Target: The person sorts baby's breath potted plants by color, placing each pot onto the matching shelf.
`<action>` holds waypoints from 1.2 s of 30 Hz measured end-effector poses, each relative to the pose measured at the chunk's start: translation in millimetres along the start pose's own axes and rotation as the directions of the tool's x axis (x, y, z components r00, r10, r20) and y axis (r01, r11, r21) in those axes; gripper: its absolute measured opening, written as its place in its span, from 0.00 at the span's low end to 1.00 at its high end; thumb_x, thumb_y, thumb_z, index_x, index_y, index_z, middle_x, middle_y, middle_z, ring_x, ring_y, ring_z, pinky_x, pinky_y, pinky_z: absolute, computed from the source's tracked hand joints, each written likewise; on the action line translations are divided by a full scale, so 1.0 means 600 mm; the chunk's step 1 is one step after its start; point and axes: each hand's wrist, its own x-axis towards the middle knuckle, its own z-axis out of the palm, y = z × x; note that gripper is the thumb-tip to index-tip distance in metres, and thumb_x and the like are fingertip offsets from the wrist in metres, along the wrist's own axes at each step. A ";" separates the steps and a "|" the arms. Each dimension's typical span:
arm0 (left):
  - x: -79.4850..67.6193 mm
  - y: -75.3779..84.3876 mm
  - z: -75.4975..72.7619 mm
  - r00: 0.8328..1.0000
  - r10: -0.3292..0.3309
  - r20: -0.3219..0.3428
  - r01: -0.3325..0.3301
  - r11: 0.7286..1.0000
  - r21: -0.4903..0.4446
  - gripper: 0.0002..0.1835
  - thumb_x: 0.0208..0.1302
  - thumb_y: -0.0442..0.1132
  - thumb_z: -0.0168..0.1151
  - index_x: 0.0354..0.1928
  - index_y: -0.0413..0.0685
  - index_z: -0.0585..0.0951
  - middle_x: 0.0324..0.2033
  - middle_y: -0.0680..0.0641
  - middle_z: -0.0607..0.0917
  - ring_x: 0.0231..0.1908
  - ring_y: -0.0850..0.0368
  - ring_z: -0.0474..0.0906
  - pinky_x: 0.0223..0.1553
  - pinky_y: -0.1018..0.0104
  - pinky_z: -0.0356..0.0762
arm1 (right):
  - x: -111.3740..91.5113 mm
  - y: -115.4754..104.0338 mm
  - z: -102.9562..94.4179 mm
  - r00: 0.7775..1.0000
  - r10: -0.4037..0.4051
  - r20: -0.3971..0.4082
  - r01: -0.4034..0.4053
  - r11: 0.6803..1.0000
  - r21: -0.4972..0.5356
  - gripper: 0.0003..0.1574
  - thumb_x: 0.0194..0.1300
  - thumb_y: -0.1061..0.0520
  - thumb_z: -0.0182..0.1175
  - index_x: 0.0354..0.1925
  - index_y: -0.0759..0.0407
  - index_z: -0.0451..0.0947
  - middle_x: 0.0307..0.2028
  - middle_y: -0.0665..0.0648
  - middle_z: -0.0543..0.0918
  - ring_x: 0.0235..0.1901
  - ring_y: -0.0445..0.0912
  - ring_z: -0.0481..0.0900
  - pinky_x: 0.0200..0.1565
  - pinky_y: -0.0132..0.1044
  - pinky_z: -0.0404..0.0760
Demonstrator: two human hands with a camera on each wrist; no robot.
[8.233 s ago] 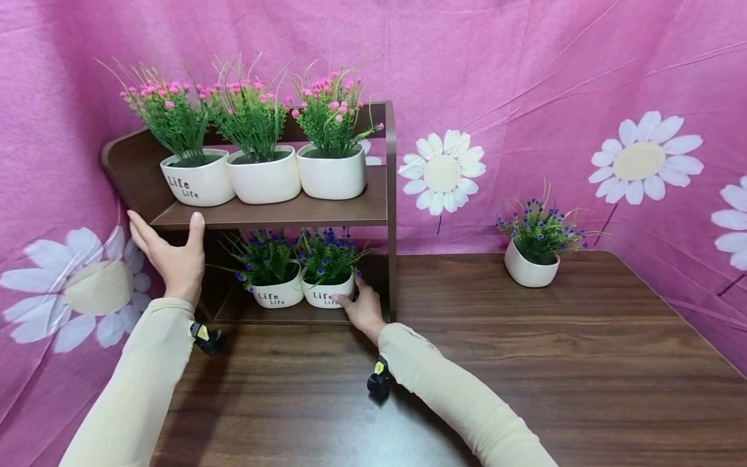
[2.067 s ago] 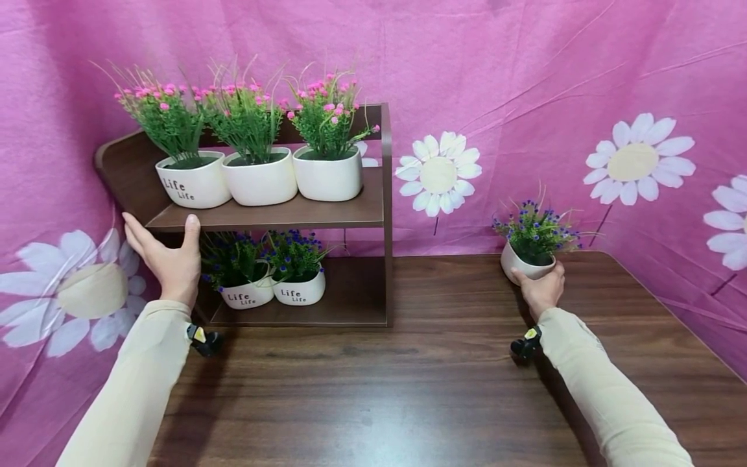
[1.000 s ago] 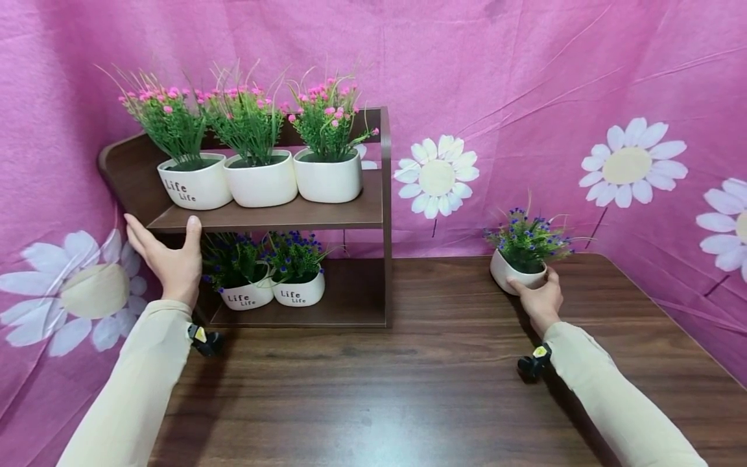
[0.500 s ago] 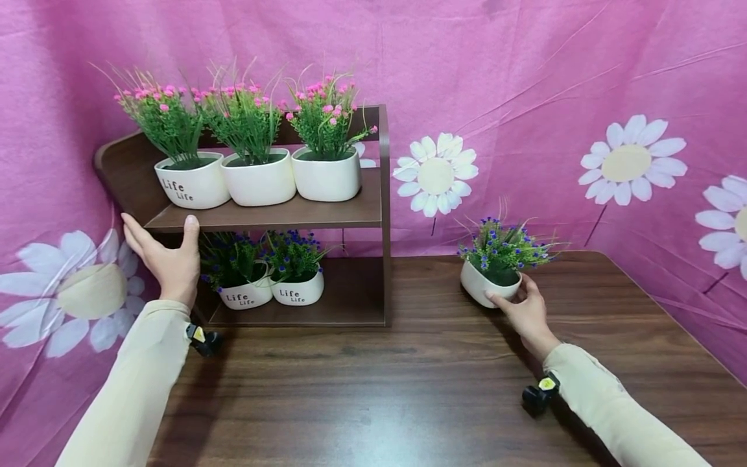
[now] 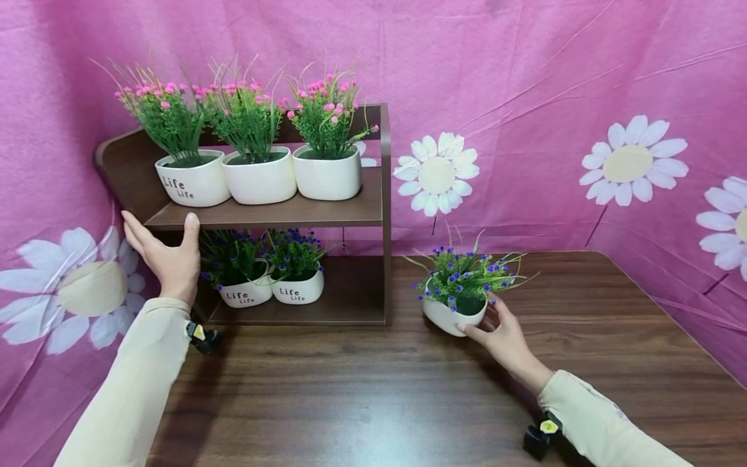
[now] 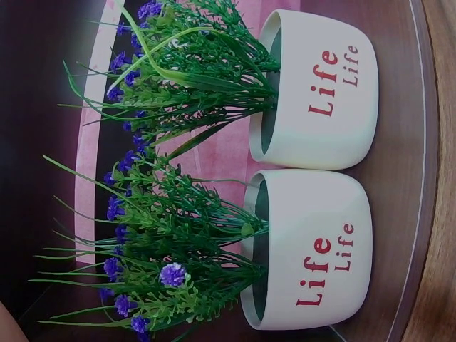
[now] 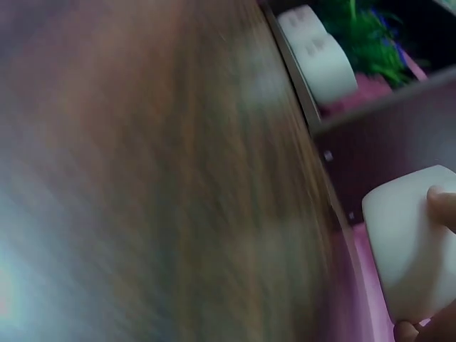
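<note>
My right hand [image 5: 510, 344] pinches the white pot of a blue-flowered artificial plant [image 5: 452, 314], thumb on the near side. The pot is tilted, just right of the two-tier brown shelf [image 5: 327, 214]; whether its base touches the table cannot be told. The right wrist view has the pot [image 7: 406, 242] beside the shelf's side panel. My left hand [image 5: 169, 263] rests against the shelf's left front edge, fingers straight, thumb up. On the lower tier stand two blue-flowered potted plants [image 5: 297, 285], touching, their "Life" lettering facing front in the left wrist view [image 6: 313, 249].
Three pink-flowered plants in white pots [image 5: 259, 175] stand in a row on the upper tier. To their right a strip of bare upper board shows. The wooden table [image 5: 373, 395] runs to the right. A pink cloth with printed daisies [image 5: 434, 175] hangs behind.
My right hand has moved the blue-flowered pot from the table's back right leftward and nearer, towards the shelf. Earlier, the lower-tier pots shifted left. My left hand stays in place.
</note>
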 end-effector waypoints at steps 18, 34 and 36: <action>0.001 0.000 -0.002 1.000 -0.001 -0.002 0.001 1.000 0.004 0.54 0.57 0.54 0.64 0.76 0.56 0.41 0.74 0.53 0.43 0.70 0.72 0.39 0.63 0.84 0.36 | -0.051 -0.038 0.105 0.957 -0.203 0.207 0.221 0.973 -0.068 0.54 0.43 0.56 0.78 0.66 0.61 0.64 0.58 0.61 0.77 0.58 0.54 0.73 0.58 0.45 0.72; 0.000 -0.003 0.002 1.000 0.002 0.002 -0.002 1.000 0.015 0.54 0.56 0.56 0.64 0.76 0.56 0.41 0.74 0.53 0.43 0.70 0.72 0.38 0.64 0.83 0.35 | -0.044 -0.067 0.206 0.911 -0.287 0.295 0.272 0.958 0.091 0.53 0.43 0.57 0.78 0.66 0.55 0.65 0.60 0.55 0.75 0.61 0.49 0.71 0.62 0.43 0.69; 0.000 -0.002 0.001 1.000 0.001 0.000 -0.001 1.000 0.014 0.54 0.57 0.56 0.64 0.76 0.56 0.41 0.74 0.52 0.43 0.70 0.71 0.38 0.64 0.84 0.36 | -0.042 -0.068 0.213 0.916 -0.278 0.290 0.259 0.960 0.101 0.53 0.43 0.58 0.78 0.66 0.55 0.66 0.59 0.56 0.76 0.60 0.49 0.72 0.61 0.44 0.70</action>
